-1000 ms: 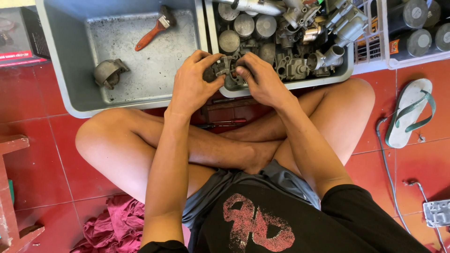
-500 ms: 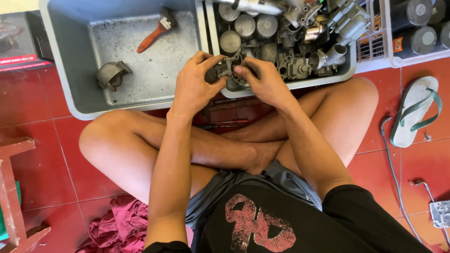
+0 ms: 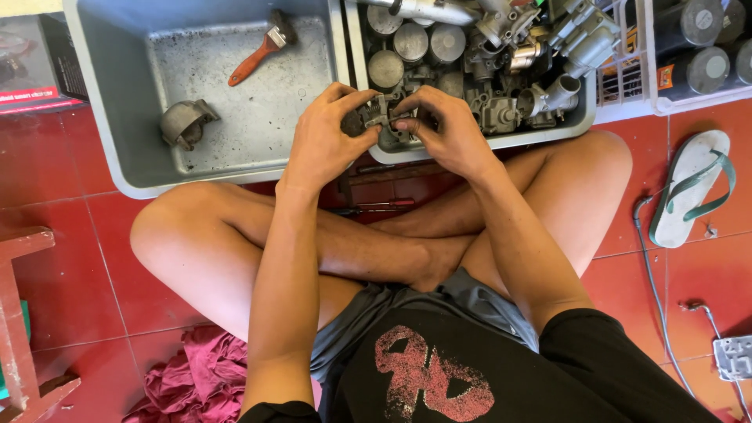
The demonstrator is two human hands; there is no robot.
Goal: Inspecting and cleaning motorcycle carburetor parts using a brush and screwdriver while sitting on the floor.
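I sit cross-legged on a red tiled floor. My left hand point(image 3: 325, 137) and my right hand point(image 3: 442, 129) together grip a small grey metal engine part point(image 3: 377, 117), held over the front rim of a grey tray point(image 3: 470, 146) filled with several metal parts, pistons and carburettor bodies. My fingers cover most of the held part. Another grey tray point(image 3: 110, 94) to the left holds a brush with a red handle point(image 3: 258, 48) and a curved metal piece point(image 3: 185, 123).
A screwdriver with a red handle point(image 3: 384, 205) lies on the floor between the trays and my legs. A sandal point(image 3: 689, 188) and a cable point(image 3: 654, 266) lie at right, a red rag point(image 3: 196, 376) at lower left, a wooden stool point(image 3: 23, 313) at left.
The view has shifted slightly. Both hands stay on the metal part, with the fingers working it a little nearer to me.
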